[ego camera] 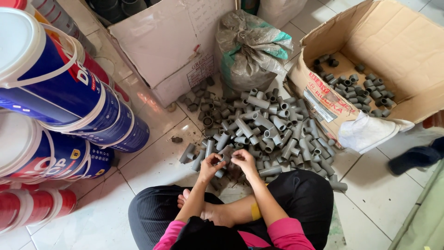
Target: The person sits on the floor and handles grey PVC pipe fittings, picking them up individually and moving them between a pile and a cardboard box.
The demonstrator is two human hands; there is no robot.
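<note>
Fitting between our hands hard to make out; left hand [210, 165] and right hand [243, 159] each grip closed on small grey pipe piece [225, 159], beside pipe pile [263, 127]

Short grey pipe piece [225, 159], gripped above floor pile.

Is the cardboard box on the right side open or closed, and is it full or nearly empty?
Open and mostly empty: the cardboard box has raised flaps, and short grey fittings cover only part of its bottom.
</note>
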